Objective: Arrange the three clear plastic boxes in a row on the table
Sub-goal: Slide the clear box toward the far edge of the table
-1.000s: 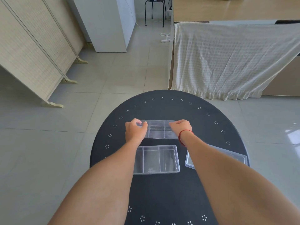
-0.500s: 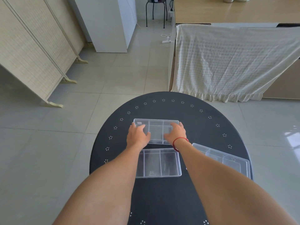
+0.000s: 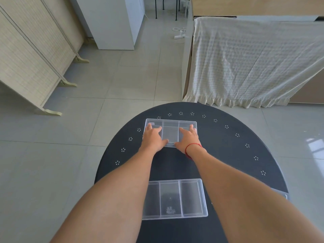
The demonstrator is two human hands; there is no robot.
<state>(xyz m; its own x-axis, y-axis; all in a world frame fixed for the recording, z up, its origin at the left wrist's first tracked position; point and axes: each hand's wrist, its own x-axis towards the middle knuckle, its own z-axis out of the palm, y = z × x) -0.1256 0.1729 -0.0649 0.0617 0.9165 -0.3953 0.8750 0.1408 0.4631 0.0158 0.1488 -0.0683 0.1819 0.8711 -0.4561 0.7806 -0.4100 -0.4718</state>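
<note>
The far clear plastic box [image 3: 171, 133], a three-compartment tray, is seen lying flat near the far edge of the round black worktop [image 3: 228, 155]. It is covered at each end by a hand. The left hand [image 3: 154, 139] is laid palm-down over the left compartment, fingers spread and extended, thumb hooked along the near rim. The right hand [image 3: 188, 140], marked by a red wrist cord [image 3: 190, 149], is placed likewise over the right compartment. Neither hand is closed around the box; it is pressed and steered, not gripped.

A second three-compartment box [image 3: 174, 199] is seen between the forearms at the near side, well apart from the far one. Of the third box [image 3: 284, 194] only a clear corner is visible past the right forearm at the worktop's right edge; its orientation cannot be judged.

The step in hand is judged to be the placing of the far box. It is recommended that even downward pressure be kept at both ends, so that the light tray is slid squarely and not skewed, and that its long sides be kept parallel to those of the near box. The far rim should be kept short of the worktop edge.

Small embossed lettering is noted on the floor of the near box's middle compartment; it cannot be read. A faint mark at the far box's left corner is likewise illegible
</note>
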